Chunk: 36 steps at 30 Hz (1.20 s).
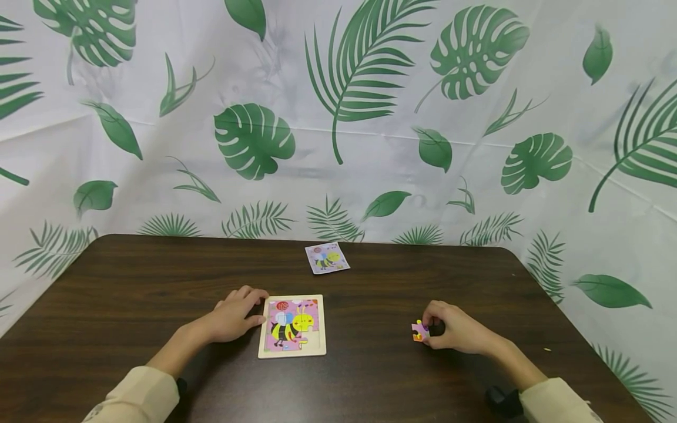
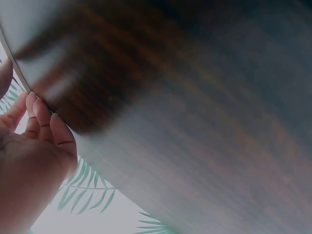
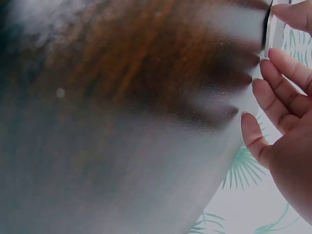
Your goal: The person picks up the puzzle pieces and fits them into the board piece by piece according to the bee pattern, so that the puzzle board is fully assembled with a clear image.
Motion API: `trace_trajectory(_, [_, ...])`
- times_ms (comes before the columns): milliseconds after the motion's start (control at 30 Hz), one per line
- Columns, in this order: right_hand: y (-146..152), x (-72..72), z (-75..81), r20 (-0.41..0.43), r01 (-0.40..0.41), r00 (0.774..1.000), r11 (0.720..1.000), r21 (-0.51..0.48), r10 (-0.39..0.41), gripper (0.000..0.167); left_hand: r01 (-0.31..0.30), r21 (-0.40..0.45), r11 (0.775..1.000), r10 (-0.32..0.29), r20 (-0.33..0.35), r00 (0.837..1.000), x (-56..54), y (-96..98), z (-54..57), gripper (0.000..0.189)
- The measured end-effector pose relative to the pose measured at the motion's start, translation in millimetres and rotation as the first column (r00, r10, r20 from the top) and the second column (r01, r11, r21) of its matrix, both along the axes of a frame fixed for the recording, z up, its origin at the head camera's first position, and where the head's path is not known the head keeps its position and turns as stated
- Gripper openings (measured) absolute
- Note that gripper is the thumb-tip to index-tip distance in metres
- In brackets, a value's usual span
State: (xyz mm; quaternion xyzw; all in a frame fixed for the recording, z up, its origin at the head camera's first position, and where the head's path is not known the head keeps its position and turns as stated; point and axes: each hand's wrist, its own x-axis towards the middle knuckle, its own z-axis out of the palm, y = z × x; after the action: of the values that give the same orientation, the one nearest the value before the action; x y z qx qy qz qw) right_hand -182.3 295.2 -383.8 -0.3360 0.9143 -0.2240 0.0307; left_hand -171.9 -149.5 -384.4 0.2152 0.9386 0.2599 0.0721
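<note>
A square wooden jigsaw tray (image 1: 261, 346) with a bee picture lies flat on the table. Most of the picture is filled in; bare wood (image 1: 313, 342) shows at its lower right. My left hand (image 1: 233, 316) rests at the tray's left side, index fingertip by the upper left corner and thumb along the edge. Away to the right, my right hand (image 1: 457, 330) pinches a pink and yellow puzzle piece (image 1: 418, 335) between thumb and forefinger. Seen edge-on in the right wrist view, the puzzle piece (image 3: 269, 30) sits between the fingertips; the other fingers touch or hover just above the table.
A small bee picture card (image 1: 327, 258) lies near the back edge of the dark wooden table (image 1: 381, 288). A tiny yellow scrap (image 1: 547, 349) is on the right side. Behind the table hangs a white cloth (image 1: 370, 176) printed with green leaves.
</note>
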Motion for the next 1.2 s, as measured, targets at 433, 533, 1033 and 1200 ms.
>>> trace_trajectory(433, [-7,1.3,4.0,-0.007,-0.021,1.000,1.000,-0.019,0.021,0.023,-0.002,0.001,1.000,0.002,-0.001,1.000,0.2,0.4,0.6,0.038])
trace_trajectory(533, [-9,1.1,4.8,-0.003,-0.025,1.000,1.000,-0.018,0.025,0.022,-0.001,0.000,1.000,0.001,-0.002,1.000,0.2,0.4,0.3,0.038])
trace_trajectory(1033, [-28,-2.0,6.2,0.005,-0.057,0.998,0.998,0.003,0.057,0.020,0.001,0.007,1.000,-0.001,-0.009,1.000,-0.2,-0.2,-0.5,0.037])
trace_trajectory(1200, [-35,-4.0,5.8,-0.018,-0.087,0.996,0.996,0.007,0.087,0.020,0.003,0.009,1.000,-0.003,-0.010,1.000,-0.2,-0.4,-0.1,0.037])
